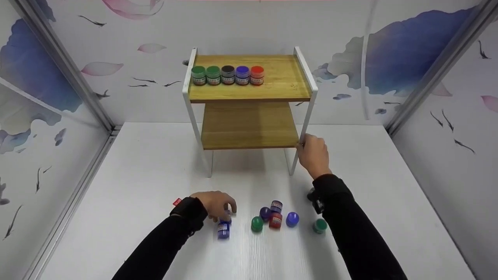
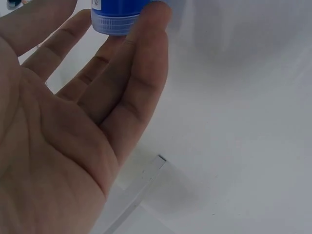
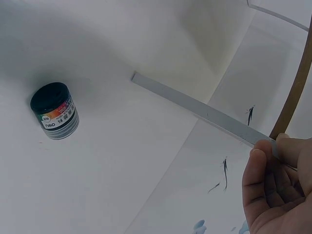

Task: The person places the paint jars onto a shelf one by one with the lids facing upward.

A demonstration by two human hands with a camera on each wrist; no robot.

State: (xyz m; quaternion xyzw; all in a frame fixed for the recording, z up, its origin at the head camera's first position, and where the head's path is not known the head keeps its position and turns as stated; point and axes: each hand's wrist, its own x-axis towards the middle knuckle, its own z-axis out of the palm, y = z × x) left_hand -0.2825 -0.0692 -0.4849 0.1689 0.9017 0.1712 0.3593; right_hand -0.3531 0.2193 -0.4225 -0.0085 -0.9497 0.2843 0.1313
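Note:
My left hand (image 1: 213,204) reaches down to the white floor, its fingers curled about a blue paint jar (image 2: 117,17). In the left wrist view that jar's top runs out of the frame and a fingertip overlaps its side. Right beside it, a second blue jar (image 1: 223,230) lies near the fingers. With its thumb and fingers, my right hand (image 1: 314,155) grips the white front leg (image 1: 306,120) of a two-tier wooden shelf (image 1: 249,130), just by the lower board's corner. In the right wrist view, a dark-lidded jar (image 3: 56,112) stands apart from that hand.
On the top board, a row holds two green jars (image 1: 206,76), a black jar (image 1: 228,75), a blue jar (image 1: 242,76) and a red jar (image 1: 256,76). Between my arms lie a green jar (image 1: 256,224), a red jar (image 1: 275,220) and several blue or purple jars (image 1: 292,219). Patterned walls enclose the floor.

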